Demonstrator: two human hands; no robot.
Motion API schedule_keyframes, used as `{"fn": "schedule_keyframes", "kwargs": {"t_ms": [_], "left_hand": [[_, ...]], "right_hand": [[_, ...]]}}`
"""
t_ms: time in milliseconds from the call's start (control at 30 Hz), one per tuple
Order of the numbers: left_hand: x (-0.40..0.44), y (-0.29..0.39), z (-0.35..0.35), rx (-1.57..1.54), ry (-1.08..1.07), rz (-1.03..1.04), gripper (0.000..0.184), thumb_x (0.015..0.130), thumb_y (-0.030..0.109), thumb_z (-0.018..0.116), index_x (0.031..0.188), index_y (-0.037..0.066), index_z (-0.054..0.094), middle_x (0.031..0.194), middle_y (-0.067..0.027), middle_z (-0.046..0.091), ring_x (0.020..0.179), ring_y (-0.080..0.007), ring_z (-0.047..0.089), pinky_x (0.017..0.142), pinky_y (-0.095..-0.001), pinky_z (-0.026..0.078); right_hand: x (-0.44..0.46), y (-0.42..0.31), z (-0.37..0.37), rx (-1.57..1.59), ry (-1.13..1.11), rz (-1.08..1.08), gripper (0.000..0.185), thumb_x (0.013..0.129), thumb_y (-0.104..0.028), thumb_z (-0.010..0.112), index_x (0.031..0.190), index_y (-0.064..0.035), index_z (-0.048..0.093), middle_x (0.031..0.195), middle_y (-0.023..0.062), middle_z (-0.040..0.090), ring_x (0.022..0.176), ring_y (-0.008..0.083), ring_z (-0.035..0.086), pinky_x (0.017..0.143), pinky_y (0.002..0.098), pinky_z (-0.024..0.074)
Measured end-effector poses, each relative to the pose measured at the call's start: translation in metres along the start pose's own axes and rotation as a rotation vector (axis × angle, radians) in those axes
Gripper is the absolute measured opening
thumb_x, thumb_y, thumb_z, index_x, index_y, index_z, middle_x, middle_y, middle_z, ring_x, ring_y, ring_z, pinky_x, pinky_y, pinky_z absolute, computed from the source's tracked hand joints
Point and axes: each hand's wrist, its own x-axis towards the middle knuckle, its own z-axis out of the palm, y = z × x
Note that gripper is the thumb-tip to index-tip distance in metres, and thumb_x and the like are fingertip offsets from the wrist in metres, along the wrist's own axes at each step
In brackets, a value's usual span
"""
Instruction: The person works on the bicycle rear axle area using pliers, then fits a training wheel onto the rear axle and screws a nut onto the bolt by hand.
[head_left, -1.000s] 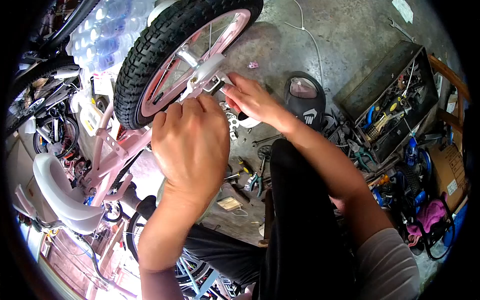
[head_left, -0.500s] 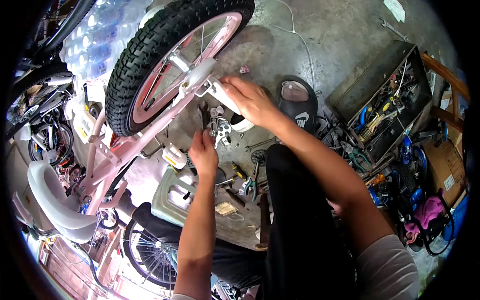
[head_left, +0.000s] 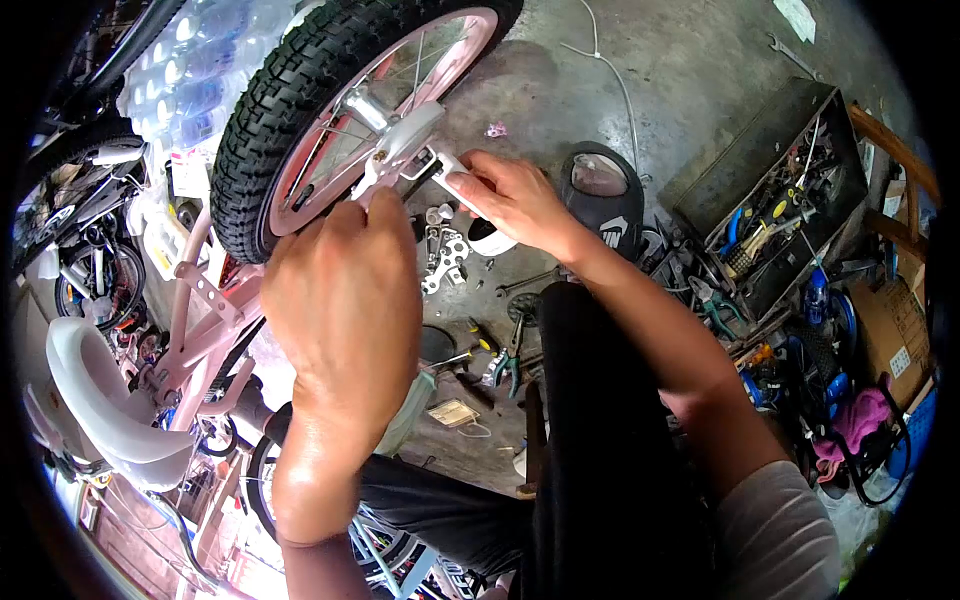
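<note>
Now, left hand (head_left: 340,290): was brought back beside the wheel (head_left: 365,112) at eleven o'clock; fingers curled, anything held hidden.
Right hand (head_left: 520,198): was kept part-closed on the white bracket (head_left: 446,172), near twelve.
Work: apparently resumed two-handed.

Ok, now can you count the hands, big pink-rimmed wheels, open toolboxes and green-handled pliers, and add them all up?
Hands: 2, the left hand and the right hand
Big pink-rimmed wheel: 1
Open toolbox: 1
Green-handled pliers I can make out: 2, one pair by the knee and another beside the toolbox
Total: 6
</note>
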Motion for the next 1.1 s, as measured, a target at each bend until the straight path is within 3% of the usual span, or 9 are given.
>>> {"fn": "schedule_keyframes", "kwargs": {"t_ms": [133, 233, 300, 433, 500, 767, 833, 900, 1100], "left_hand": [[0.006, 0.003, 0.002, 0.054, -0.058, 0.073, 0.007, 0.085, 0.010, 0.058, 0.085, 0.007, 0.065, 0.074, -0.0083, 0.065, 0.067, -0.0277, 0.068, 0.060, -0.0385, 0.053], [-0.019, 0.000, 0.034, 0.010, -0.083, -0.035, 0.011, 0.089, 0.012, 0.058, 0.095, 0.010, 0.067, 0.079, -0.0106, 0.068, 0.071, -0.0296, 0.068, 0.061, -0.0422, 0.052], [-0.039, 0.004, 0.084, -0.183, 0.246, -0.199, 0.013, 0.091, 0.013, 0.059, 0.101, 0.009, 0.066, 0.087, -0.0113, 0.071, 0.076, -0.0324, 0.069, 0.066, -0.0442, 0.053], [-0.041, 0.033, 0.130, -0.854, -0.148, -0.533, 0.016, 0.095, 0.014, 0.056, 0.104, 0.004, 0.065, 0.094, -0.0153, 0.072, 0.083, -0.0388, 0.068, 0.076, -0.0433, 0.053], [-0.039, 0.046, 0.145, -1.124, -0.126, -0.529, 0.014, 0.093, 0.013, 0.058, 0.102, 0.004, 0.065, 0.088, -0.0191, 0.071, 0.084, -0.0426, 0.067, 0.073, -0.0476, 0.052], [-0.110, 0.062, 0.148, -1.096, -0.137, -0.740, 0.014, 0.095, 0.012, 0.058, 0.098, 0.001, 0.066, 0.084, -0.0157, 0.072, 0.073, -0.0309, 0.069, 0.070, -0.0391, 0.052], [-0.133, 0.071, 0.155, -1.353, -0.237, -0.904, 0.020, 0.100, 0.015, 0.054, 0.102, -0.001, 0.066, 0.085, -0.0054, 0.071, 0.075, -0.0122, 0.062, 0.070, -0.0293, 0.049], [-0.164, 0.088, 0.184, -1.495, -0.288, -0.935, 0.020, 0.102, 0.013, 0.053, 0.102, -0.002, 0.065, 0.089, -0.0049, 0.070, 0.080, -0.0125, 0.063, 0.076, -0.0260, 0.049], [-0.195, 0.133, 0.219, -1.297, -0.567, -0.877, 0.019, 0.095, 0.013, 0.058, 0.101, -0.003, 0.066, 0.087, -0.0146, 0.072, 0.081, -0.0190, 0.067, 0.077, -0.0345, 0.050]], "right_hand": [[-0.001, 0.000, 0.000, -0.011, -0.009, 0.017, 0.039, 0.098, -0.041, 0.059, 0.102, -0.0024, 0.065, 0.075, 0.0086, 0.068, 0.067, 0.0189, 0.065, 0.063, 0.0334, 0.0495], [-0.001, 0.002, 0.002, 0.089, 0.081, -0.024, 0.040, 0.095, -0.042, 0.061, 0.103, -0.0033, 0.066, 0.079, 0.0138, 0.069, 0.075, 0.0296, 0.070, 0.068, 0.0418, 0.0515], [-0.002, 0.006, 0.004, 0.187, 0.177, -0.045, 0.040, 0.093, -0.040, 0.064, 0.109, -0.0033, 0.066, 0.087, 0.0151, 0.070, 0.077, 0.0304, 0.069, 0.070, 0.0413, 0.0524], [-0.006, 0.001, 0.006, 0.146, 0.399, -0.105, 0.026, 0.089, -0.027, 0.069, 0.099, -0.0037, 0.065, 0.085, 0.0123, 0.068, 0.073, 0.0278, 0.067, 0.067, 0.0386, 0.0529], [-0.007, -0.006, 0.001, 0.062, 0.451, -0.154, 0.022, 0.089, -0.026, 0.068, 0.092, -0.0048, 0.064, 0.080, 0.0111, 0.067, 0.070, 0.0288, 0.067, 0.063, 0.0399, 0.0518], [-0.004, -0.048, 0.001, -0.221, 0.232, -0.149, 0.027, 0.091, -0.030, 0.064, 0.081, -0.0054, 0.064, 0.077, 0.0155, 0.067, 0.068, 0.0357, 0.066, 0.061, 0.0467, 0.0502], [-0.009, -0.055, 0.005, -0.234, 0.295, -0.165, 0.022, 0.090, -0.027, 0.065, 0.082, -0.0066, 0.063, 0.074, 0.0135, 0.066, 0.066, 0.0341, 0.065, 0.060, 0.0461, 0.0498], [-0.015, -0.065, -0.002, -0.020, 0.427, -0.196, 0.017, 0.087, -0.023, 0.067, 0.088, -0.0075, 0.062, 0.076, 0.0115, 0.065, 0.064, 0.0318, 0.065, 0.060, 0.0447, 0.0502], [-0.012, -0.054, 0.004, -0.247, 0.282, -0.115, 0.009, 0.081, -0.009, 0.060, 0.089, -0.0051, 0.062, 0.088, 0.0132, 0.067, 0.073, 0.0322, 0.067, 0.064, 0.0445, 0.0523]]}}
